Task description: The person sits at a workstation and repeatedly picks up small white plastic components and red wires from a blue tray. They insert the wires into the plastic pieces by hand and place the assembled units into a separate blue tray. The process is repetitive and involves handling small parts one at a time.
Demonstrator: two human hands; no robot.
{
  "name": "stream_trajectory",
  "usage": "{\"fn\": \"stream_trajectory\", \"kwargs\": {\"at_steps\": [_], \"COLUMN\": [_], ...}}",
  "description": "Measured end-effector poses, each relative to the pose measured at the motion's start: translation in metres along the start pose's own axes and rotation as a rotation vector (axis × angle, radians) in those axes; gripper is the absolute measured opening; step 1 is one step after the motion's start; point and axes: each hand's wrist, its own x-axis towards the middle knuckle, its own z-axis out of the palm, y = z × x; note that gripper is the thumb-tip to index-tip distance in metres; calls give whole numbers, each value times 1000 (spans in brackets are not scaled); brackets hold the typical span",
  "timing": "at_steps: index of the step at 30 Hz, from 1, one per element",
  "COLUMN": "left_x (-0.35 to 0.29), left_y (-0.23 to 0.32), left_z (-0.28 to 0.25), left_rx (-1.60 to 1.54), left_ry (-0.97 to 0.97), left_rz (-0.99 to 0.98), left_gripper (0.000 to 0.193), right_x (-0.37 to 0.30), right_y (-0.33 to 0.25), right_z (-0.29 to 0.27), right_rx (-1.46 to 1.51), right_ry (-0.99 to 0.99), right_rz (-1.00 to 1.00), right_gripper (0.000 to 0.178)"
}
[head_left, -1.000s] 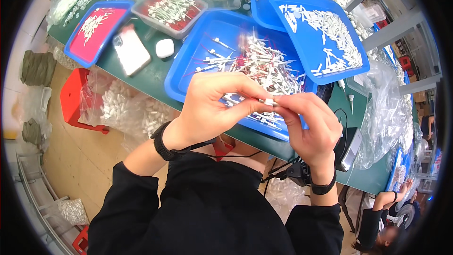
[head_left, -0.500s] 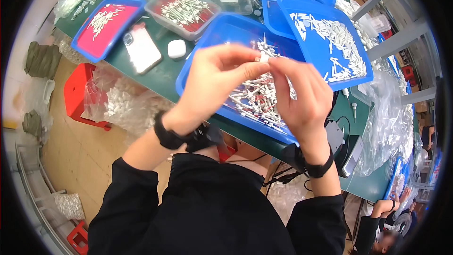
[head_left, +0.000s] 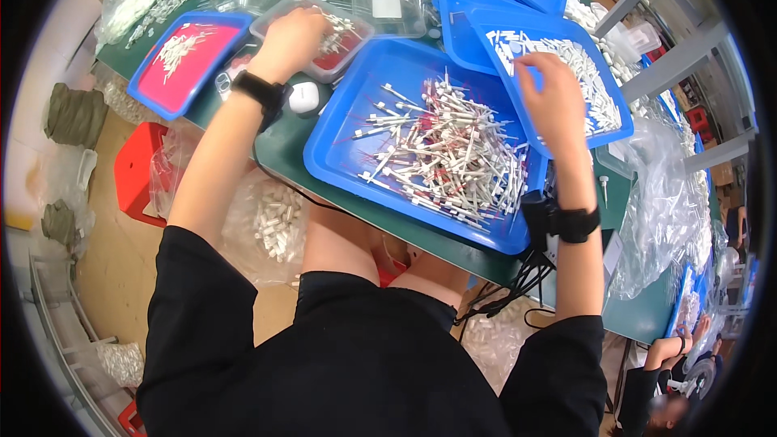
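My left hand (head_left: pixel 293 42) reaches over a clear plastic container (head_left: pixel 353 53) of thin white-tipped sticks (head_left: pixel 338 26). Its fingertips are hidden among the sticks, so I cannot make out a grip. On the right, my right hand (head_left: pixel 554 97) hangs above a blue tray (head_left: pixel 619 123) of small white cylindrical pieces (head_left: pixel 595 85). Thumb and index finger are apart there, close to the pieces, with nothing seen between them. Between my hands stands a large blue tray (head_left: pixel 340 137) with a heap of white sticks with caps and thin reddish stems (head_left: pixel 461 150).
A blue-rimmed tray with a pink bottom (head_left: pixel 154 85) holds more sticks at the left. Near it lies a white rounded case (head_left: pixel 304 97). A clear lidded box (head_left: pixel 409 20) stands behind. Clear plastic bags (head_left: pixel 655 210) lie at the right. Cables (head_left: pixel 518 279) hang off the table edge.
My hands have parted from their pinch over the large tray. The left went up and left to the container, the right moved right to the tray of white pieces. The white piece is gone from them.
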Motion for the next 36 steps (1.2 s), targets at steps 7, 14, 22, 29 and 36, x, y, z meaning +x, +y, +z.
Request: {"fn": "stream_trajectory", "kwargs": {"at_steps": [7, 14, 22, 29, 36], "left_x": [11, 9, 10, -9, -40], "left_y": [-2, -1, 7, 58, 131], "left_z": [-18, -28, -40, -66, -97], "left_rx": [106, -5, -317, -1330, -1952], "left_ry": [-122, 137, 279, 223, -26], "left_rz": [68, 16, -292, -287, -298], "left_gripper": [14, 19, 17, 30, 27], "right_x": [-25, -25, -32, -30, -38], "right_y": [70, 84, 102, 108, 105], "right_z": [-31, -22, -21, -27, -43], "right_rx": [-51, -72, 2, -76, -51], "right_ry": [-335, -344, -238, -343, -94], "right_rz": [260, 259, 308, 381, 329], "right_gripper": [21, 18, 15, 18, 13]}}
